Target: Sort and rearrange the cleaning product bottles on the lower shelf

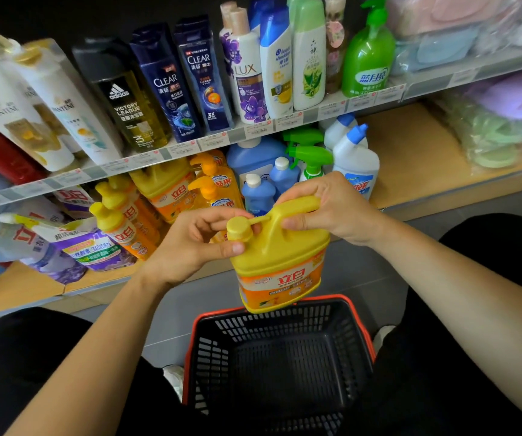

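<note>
the yellow detergent jug (280,250) was smooth, glossy plastic. the shopping basket (209,350) was matt black plastic mesh, and the lower shelf (410,152) looked like smooth pale wood.

a shop aisle, toiletries and cleaners

price tags (255,129) edge stocked shelves of branded bottles (165,80); a shopping basket (280,363) sits on the floor.

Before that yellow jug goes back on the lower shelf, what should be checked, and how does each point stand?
1. Right hand grips the yellow jug by its handle: ok.
2. Left hand pinches the cap: ok.
3. Cap closed tight: cannot tell.
4. Free gap among the yellow bottles on the lower shelf: cannot tell.
5. Basket sits under the jug, not before the shelf: ok.
</note>
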Demonstrator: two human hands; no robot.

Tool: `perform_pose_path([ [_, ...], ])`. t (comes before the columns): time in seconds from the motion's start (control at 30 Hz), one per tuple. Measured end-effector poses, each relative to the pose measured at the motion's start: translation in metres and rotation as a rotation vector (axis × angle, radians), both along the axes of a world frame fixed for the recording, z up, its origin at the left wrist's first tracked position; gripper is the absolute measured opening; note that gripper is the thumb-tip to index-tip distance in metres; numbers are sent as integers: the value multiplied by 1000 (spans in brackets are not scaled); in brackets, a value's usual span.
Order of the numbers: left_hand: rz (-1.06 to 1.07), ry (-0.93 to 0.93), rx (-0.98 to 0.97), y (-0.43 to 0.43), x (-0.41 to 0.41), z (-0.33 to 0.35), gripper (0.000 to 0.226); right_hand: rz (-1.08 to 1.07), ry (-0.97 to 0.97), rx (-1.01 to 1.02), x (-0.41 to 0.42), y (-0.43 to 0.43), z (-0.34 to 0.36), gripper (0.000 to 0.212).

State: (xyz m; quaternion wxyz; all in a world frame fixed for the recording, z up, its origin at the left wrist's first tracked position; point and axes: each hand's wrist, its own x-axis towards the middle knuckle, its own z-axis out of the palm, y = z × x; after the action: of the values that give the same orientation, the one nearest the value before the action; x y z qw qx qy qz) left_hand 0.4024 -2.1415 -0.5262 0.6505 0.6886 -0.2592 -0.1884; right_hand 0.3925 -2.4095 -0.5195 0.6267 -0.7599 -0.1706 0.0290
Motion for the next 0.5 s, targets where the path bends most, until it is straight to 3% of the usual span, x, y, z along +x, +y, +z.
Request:
perform_pose_path([
  [0.23,271,-74,-103,-4,-7,-8,48,-49,-15,55,0,2,1,25],
  [0.43,306,-108,-26,-6,2,-21,44,-143,-2,199,5,-1,-1,25],
  [0.5,289,-58,10,-5,3,-25,53,-195,9,282,8,-4,0,24],
])
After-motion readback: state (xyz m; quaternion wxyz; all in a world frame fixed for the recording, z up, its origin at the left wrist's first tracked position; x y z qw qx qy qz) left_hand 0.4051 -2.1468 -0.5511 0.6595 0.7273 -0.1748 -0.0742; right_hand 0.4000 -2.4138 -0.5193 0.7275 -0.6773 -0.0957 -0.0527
